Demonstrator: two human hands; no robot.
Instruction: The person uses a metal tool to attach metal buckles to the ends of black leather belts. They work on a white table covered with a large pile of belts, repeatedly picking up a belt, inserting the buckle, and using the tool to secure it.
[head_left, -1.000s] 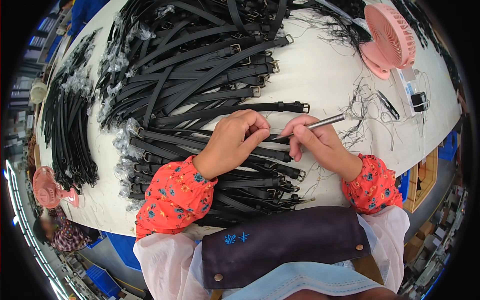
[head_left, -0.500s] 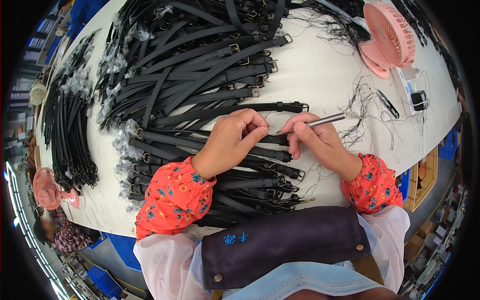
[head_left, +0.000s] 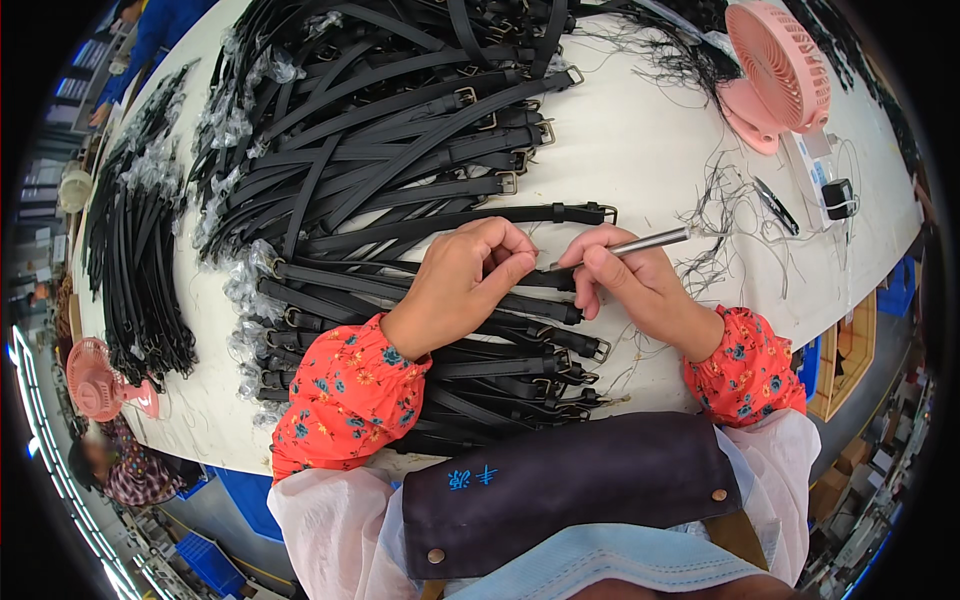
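Over the pile of black belts (head_left: 440, 150), my left hand (head_left: 462, 275) is closed in a pinch, thumb against forefinger. What lies between those fingertips is too small to make out. My right hand (head_left: 635, 280) grips a slim silver pen-shaped tool (head_left: 655, 242), its thick end pointing right and its thin end toward the left fingertips. Beneath both hands, more belts with metal buckles (head_left: 602, 350) lie side by side, their buckle ends to the right. Clear plastic wrap (head_left: 248, 285) bunches at their left ends.
A pink fan (head_left: 775, 75) stands at the back right, beside a white box (head_left: 808, 175) and a black-handled tool (head_left: 775, 205). Loose dark threads (head_left: 712, 225) litter the white table (head_left: 640, 120). Another belt bundle (head_left: 145, 260) and pink fan (head_left: 95, 380) are on the left.
My hands stay nearly in place; the silver tool shifts only slightly. At the far upper left, another person's blue sleeve and hand have come lower beside the table edge.
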